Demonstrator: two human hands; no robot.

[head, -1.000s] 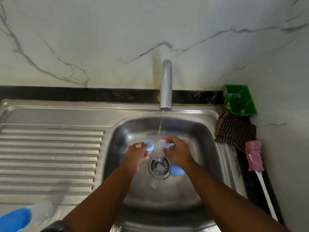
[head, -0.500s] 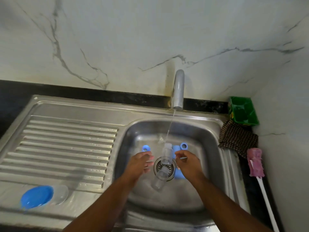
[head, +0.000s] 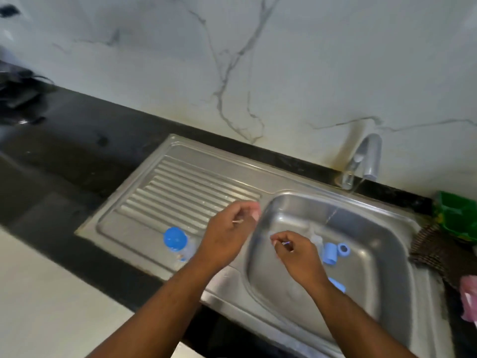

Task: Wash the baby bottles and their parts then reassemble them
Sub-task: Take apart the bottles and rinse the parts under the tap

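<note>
My left hand [head: 227,233] hovers over the rim between the drainboard and the sink basin [head: 374,280], fingers curled in, nothing visible in it. My right hand [head: 296,251] is inside the basin with fingertips pinched together; a bluish speck shows there, too blurred to identify. A blue cap [head: 330,253] and a blue ring [head: 343,248] lie on the basin floor right of that hand. Beside them is a clear bottle part [head: 316,238]. Another blue piece [head: 337,284] peeks from behind my right forearm. A bottle with a blue cap [head: 175,240] lies on the drainboard [head: 185,192].
The tap [head: 369,156] runs a thin stream into the basin. A green container [head: 456,215], a checked cloth [head: 433,246] and a pink bottle brush [head: 468,301] sit at the right edge. Black counter surrounds the sink, with dark objects at the far left.
The view has swung left. Both hands let go of the clear bottle and the blue parts, which now lie in the basin. My left hand moved left to the basin rim.
</note>
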